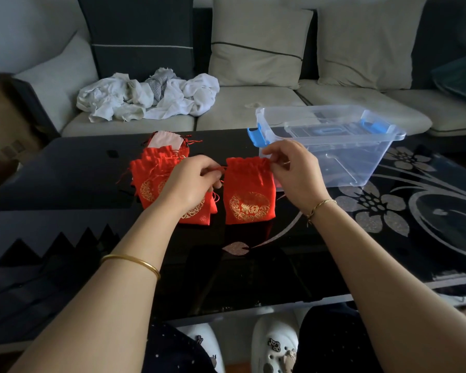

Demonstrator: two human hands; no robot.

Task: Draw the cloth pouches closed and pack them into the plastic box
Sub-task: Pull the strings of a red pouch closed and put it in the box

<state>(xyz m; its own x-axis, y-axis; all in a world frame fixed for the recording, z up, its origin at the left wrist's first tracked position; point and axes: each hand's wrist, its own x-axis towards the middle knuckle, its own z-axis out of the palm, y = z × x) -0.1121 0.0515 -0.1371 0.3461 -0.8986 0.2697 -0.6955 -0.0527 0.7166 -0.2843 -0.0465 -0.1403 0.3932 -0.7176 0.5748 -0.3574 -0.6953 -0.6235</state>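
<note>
The red pouch (249,195) lies flat on the table (388,246) between the two hands, its mouth only partly gathered. The left hand (191,181) pinches the cord (221,168) at the pouch's left corner with curled fingers. The right hand (293,176) pinches the right corner, where any cord is hidden under its fingertips. Pulled unevenly, the pouch may slide on the glossy top instead of closing, or bunch to one side. The thin cord could also slip from the pinch, or snag the loose strings of the pile of pouches (151,179) lying under the left hand. The plastic box (355,168) stands open just behind the right hand, with no pouch visible inside. The table is black glass with silver flowers; behind it a sofa (253,109) holds crumpled white cloths (151,95) and cushions (256,47)
</note>
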